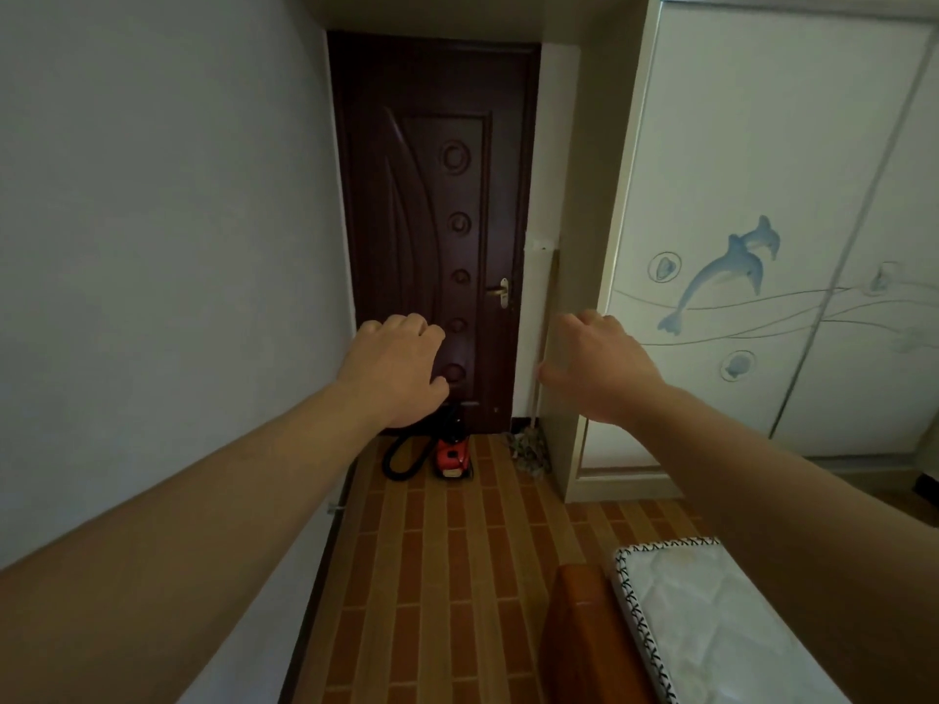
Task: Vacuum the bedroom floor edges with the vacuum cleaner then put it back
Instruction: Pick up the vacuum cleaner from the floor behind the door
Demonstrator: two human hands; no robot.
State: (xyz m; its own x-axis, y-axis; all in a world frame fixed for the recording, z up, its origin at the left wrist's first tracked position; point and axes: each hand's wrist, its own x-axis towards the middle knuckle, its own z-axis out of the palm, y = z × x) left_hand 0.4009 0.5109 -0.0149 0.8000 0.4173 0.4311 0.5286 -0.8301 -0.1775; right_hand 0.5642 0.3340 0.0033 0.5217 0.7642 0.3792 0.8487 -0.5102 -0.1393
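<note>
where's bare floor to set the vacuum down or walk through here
Bare floor runs between the left wall and the mattress corner, and on up to the wardrobe. It is crowded by the door: vacuum cleaner, its hose, and a mop in the corner.

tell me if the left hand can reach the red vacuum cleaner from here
Probably not from here: the left hand hangs in the air, while the red vacuum cleaner sits far ahead on the brown striped floor at the foot of the dark wooden door. The floor between looks free.
</note>
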